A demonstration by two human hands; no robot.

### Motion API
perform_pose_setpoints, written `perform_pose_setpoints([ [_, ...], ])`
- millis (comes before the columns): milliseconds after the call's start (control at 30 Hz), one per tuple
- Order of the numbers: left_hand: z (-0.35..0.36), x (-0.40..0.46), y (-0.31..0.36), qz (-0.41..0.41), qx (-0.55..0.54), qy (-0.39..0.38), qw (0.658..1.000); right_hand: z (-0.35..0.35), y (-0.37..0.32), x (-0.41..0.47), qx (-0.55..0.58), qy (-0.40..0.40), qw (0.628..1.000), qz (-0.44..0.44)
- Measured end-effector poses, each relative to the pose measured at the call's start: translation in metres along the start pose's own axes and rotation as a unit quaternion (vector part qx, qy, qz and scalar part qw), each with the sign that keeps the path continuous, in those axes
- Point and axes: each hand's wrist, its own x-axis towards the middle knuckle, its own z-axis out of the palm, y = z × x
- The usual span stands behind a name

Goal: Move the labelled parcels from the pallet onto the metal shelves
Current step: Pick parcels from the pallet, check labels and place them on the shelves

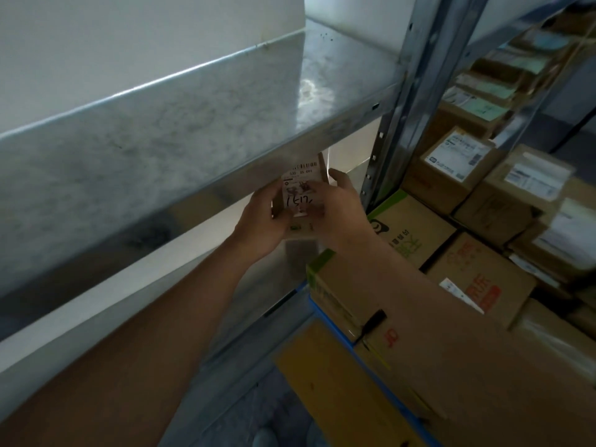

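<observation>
A small cardboard parcel (301, 191) with a white barcode label and handwritten black digits is held between both hands. My left hand (263, 225) grips its left side and my right hand (338, 211) grips its right side. The parcel hovers just below the front lip of the upper metal shelf (180, 124) and above the lower metal shelf (258, 285). Its lower end is hidden behind my fingers.
A grey steel upright (403, 117) stands right of the hands. Several labelled cardboard boxes (458, 166) are stacked at the right on a blue pallet (325, 314), with a green-edged box (409, 227) nearest. A yellowish flat carton (338, 391) lies low in front.
</observation>
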Motion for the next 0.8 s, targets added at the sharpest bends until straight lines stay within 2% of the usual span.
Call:
perform_pose_setpoints([
  [133,-0.006,-0.008,0.012,0.015,0.01,0.005,1.0,-0.013,-0.007,-0.011,-0.005,0.004,1.0,-0.005],
  [333,-0.008,-0.022,0.025,0.039,0.032,0.009,0.999,-0.025,-0.017,-0.029,-0.008,0.019,0.997,-0.075],
  [800,-0.025,-0.065,0.026,0.133,0.03,-0.07,0.988,-0.04,-0.072,-0.099,-0.064,0.005,0.998,0.022],
])
